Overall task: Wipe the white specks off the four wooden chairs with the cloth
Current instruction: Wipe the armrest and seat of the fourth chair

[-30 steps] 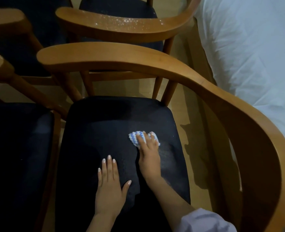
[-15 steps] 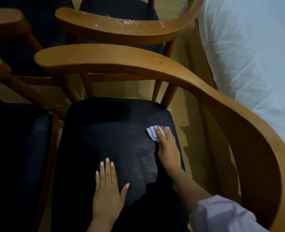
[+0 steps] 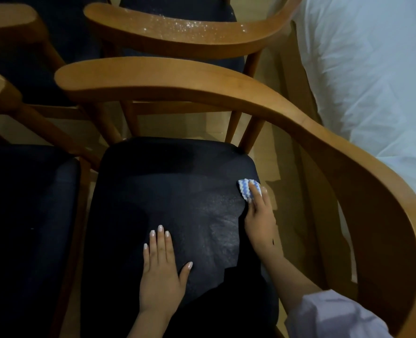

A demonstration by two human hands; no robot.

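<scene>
Wiping near chair (image 3: 348, 154). Rear chair (image 3: 177, 42) rail thick with specks (image 3: 190, 25), untouched: easily missed. Seat (image 3: 172, 181) haze may smear into dark fabric. Left hand (image 3: 162, 272) flat, fingers (image 3: 159, 242) released, bracing. Right hand (image 3: 260, 220) fingers straight, pressing cloth (image 3: 244, 189) at seat's right edge; wad could slip off.

The pale floor (image 3: 268, 152) carries four wooden chairs: the near chair (image 3: 348, 172), one beyond the right grip (image 3: 260, 215) with white specks (image 3: 190, 25) on its backrest (image 3: 185, 42), and two (image 3: 26, 215) (image 3: 7, 23) to the left of the left grip (image 3: 162, 272). On the near chair's dark seat (image 3: 172, 186) the left grip rests flat, and the right grip presses the blue-and-white cloth (image 3: 244, 189) at the right edge, a faint pale smear between them. A white-sheeted bed (image 3: 373, 69) stands right of the right grip.
</scene>
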